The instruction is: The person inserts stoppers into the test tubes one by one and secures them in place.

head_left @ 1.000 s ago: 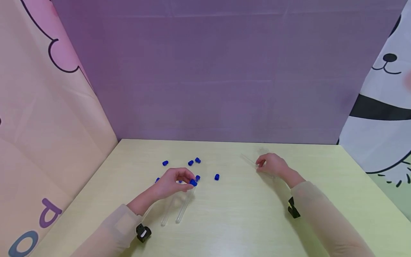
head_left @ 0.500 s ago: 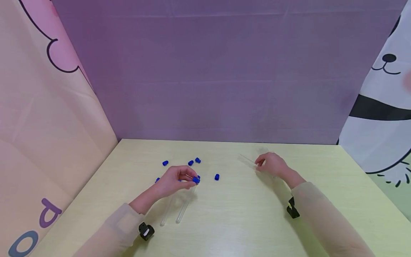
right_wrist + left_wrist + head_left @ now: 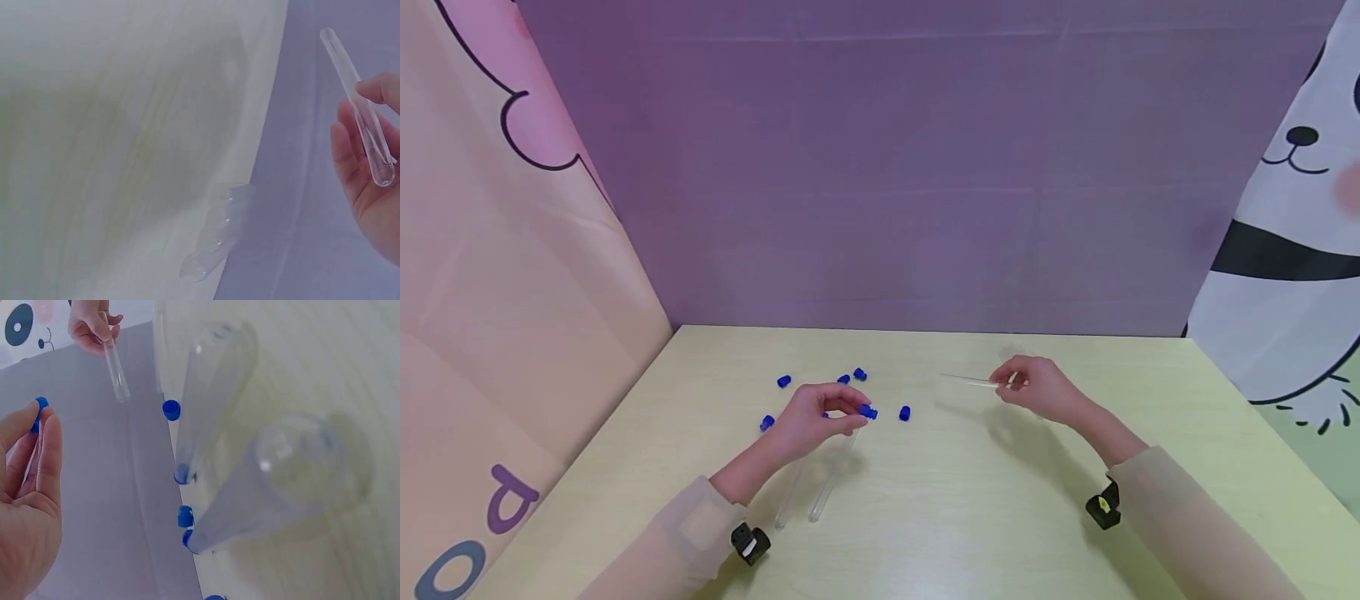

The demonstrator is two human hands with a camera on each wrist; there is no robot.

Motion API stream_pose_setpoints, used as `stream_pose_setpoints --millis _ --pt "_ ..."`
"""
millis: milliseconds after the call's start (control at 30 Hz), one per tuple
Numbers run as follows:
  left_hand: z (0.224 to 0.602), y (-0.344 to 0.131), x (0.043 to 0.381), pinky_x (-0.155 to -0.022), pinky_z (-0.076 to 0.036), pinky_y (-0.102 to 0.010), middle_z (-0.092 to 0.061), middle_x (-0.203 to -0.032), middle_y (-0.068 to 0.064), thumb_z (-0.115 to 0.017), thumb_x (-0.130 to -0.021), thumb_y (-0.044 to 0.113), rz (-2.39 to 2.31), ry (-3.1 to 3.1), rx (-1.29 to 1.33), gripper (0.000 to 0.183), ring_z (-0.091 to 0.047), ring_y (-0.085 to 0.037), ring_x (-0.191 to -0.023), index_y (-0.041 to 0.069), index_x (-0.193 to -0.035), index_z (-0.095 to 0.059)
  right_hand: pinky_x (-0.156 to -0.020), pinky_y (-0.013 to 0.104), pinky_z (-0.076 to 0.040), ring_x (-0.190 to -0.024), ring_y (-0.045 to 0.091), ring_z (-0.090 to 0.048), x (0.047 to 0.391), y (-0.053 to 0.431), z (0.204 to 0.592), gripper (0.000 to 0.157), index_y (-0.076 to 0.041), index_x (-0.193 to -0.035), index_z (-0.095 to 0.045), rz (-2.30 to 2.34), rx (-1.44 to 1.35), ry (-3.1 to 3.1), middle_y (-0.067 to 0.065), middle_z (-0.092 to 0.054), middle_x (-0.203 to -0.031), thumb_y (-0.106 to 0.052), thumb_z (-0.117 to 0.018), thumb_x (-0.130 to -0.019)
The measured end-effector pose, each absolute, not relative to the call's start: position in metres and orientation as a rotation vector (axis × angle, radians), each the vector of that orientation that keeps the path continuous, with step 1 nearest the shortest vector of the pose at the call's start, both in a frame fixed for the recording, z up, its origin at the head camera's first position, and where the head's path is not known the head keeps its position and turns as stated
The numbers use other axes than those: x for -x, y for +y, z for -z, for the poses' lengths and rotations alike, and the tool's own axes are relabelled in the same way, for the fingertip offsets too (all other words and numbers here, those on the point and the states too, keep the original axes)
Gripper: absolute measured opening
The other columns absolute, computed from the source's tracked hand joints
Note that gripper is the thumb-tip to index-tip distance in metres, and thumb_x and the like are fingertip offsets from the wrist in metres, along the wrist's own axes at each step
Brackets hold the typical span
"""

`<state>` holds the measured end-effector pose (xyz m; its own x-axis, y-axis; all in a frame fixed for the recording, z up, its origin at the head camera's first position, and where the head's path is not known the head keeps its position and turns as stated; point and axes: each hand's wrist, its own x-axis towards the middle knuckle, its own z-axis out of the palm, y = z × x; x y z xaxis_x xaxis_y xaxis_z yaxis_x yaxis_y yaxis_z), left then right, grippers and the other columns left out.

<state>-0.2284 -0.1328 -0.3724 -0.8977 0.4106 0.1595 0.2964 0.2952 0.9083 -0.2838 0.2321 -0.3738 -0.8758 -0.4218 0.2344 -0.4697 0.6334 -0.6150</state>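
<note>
My left hand (image 3: 820, 421) pinches a blue cap (image 3: 39, 412) between thumb and fingertips, above the table. Over on the right, my right hand (image 3: 1037, 389) holds a clear test tube (image 3: 359, 106) by its middle. That tube is raised off the table, its free end pointing left toward the cap, with a wide gap between the two. Beneath the left hand lie two clear tubes (image 3: 215, 381) with blue caps at their far ends, their upper parts hidden by the hand in the head view.
Several loose blue caps (image 3: 905, 412) are scattered on the pale table (image 3: 970, 517) beyond and around the left hand. In the right wrist view, several clear tubes (image 3: 219, 231) lie side by side. A purple cloth (image 3: 865, 183) hangs behind the table's far edge.
The right hand has lifted the test tube and swung it nearly level, pointing left. The left hand has moved slightly right and away, carrying the cap and turning it.
</note>
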Motion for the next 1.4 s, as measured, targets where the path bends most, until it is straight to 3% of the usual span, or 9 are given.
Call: stream_pose_setpoints --millis 267,633,867,1133,1400 --pt "0.369 -0.126 0.223 -0.075 -0.056 -0.03 -0.069 -0.099 -0.011 -0.071 -0.088 0.004 -1.697 2.455 -0.697 0.025 -0.067 -0.027 -0.089 -0.004 -0.111 -0.067 -0.055 0.029 -0.051 -0.075 0.017 -0.056 0.259 0.23 0.364 0.013 -0.002 -0.1 -0.07 -1.214 -0.819 -2.712 -0.001 -0.063 -0.085 -0.002 -0.066 -0.088" --pt "0.363 -0.119 0.222 -0.075 -0.056 -0.03 -0.07 -0.098 -0.011 -0.073 -0.087 0.005 -1.722 2.458 -0.68 0.024 -0.068 -0.032 -0.089 -0.003 -0.109 -0.068 -0.062 0.027 -0.053 -0.078 0.014 -0.056 0.233 0.226 0.352 0.013 -0.009 -0.1 -0.071 -1.268 -0.925 -2.635 -0.001 -0.063 -0.088 -0.004 -0.069 -0.088" --pt "0.362 -0.112 0.221 -0.074 -0.056 -0.029 -0.07 -0.094 -0.009 -0.072 -0.087 0.006 -1.713 2.446 -0.703 0.022 -0.066 -0.038 -0.088 -0.001 -0.107 -0.069 -0.056 0.025 -0.051 -0.074 0.014 -0.055 0.221 0.222 0.345 0.016 -0.011 -0.098 -0.072 -1.352 -0.965 -2.588 -0.002 -0.061 -0.085 0.0 -0.069 -0.087" --pt "0.362 -0.105 0.219 -0.077 -0.055 -0.049 -0.07 -0.092 -0.007 -0.073 -0.087 0.006 -1.704 2.456 -0.704 0.021 -0.067 -0.036 -0.087 0.001 -0.107 -0.069 -0.054 0.025 -0.05 -0.073 0.013 -0.055 0.213 0.216 0.343 0.017 -0.012 -0.099 -0.072 -1.387 -1.076 -2.513 0.002 -0.061 -0.087 -0.001 -0.07 -0.087" --pt "0.36 -0.102 0.216 -0.073 -0.056 -0.031 -0.07 -0.092 -0.007 -0.073 -0.086 0.006 -1.718 2.449 -0.705 0.021 -0.068 -0.029 -0.085 0.001 -0.107 -0.07 -0.052 0.024 -0.048 -0.073 0.013 -0.055 0.209 0.207 0.341 0.02 -0.013 -0.098 -0.072 -1.371 -1.113 -2.502 -0.002 -0.062 -0.085 0.003 -0.07 -0.086"
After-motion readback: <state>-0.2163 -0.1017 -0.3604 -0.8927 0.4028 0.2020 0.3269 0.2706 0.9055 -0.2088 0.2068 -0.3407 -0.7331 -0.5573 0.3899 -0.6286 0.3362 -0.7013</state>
